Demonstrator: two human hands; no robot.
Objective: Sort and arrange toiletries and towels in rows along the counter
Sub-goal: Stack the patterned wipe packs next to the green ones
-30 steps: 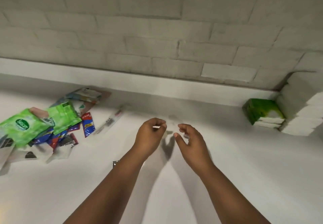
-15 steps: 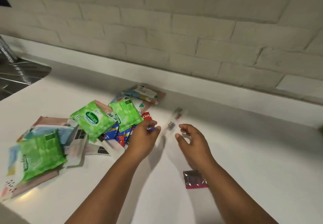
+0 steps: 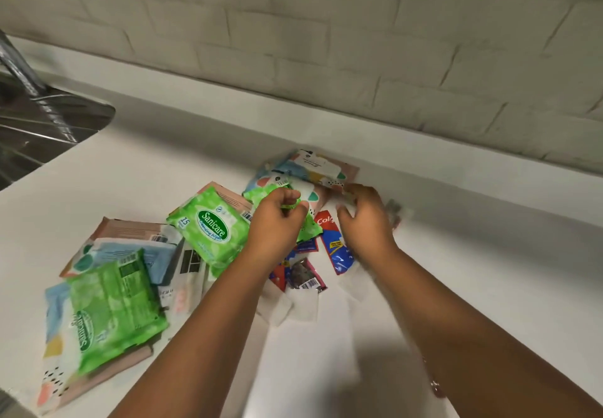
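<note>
Left hand [image 3: 277, 222] grip pinches small green wipes packet [image 3: 287, 205]; right hand [image 3: 365, 218] fingers curled, contents unclear; lift packet clear of pile on white worktop [image 3: 456, 270] toward back edge, avoid dragging neighbours

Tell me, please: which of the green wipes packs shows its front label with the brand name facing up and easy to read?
The middle green pack, just left of the left hand: its Sanicare oval reads clearly. The nearest green pack lies turned sideways.

Left hand [image 3: 275, 222] grips a green wipes pack [image 3: 306, 228]; right hand [image 3: 363, 218] reaches at 3 o'clock; pile on white bench [image 3: 489, 287].
</note>
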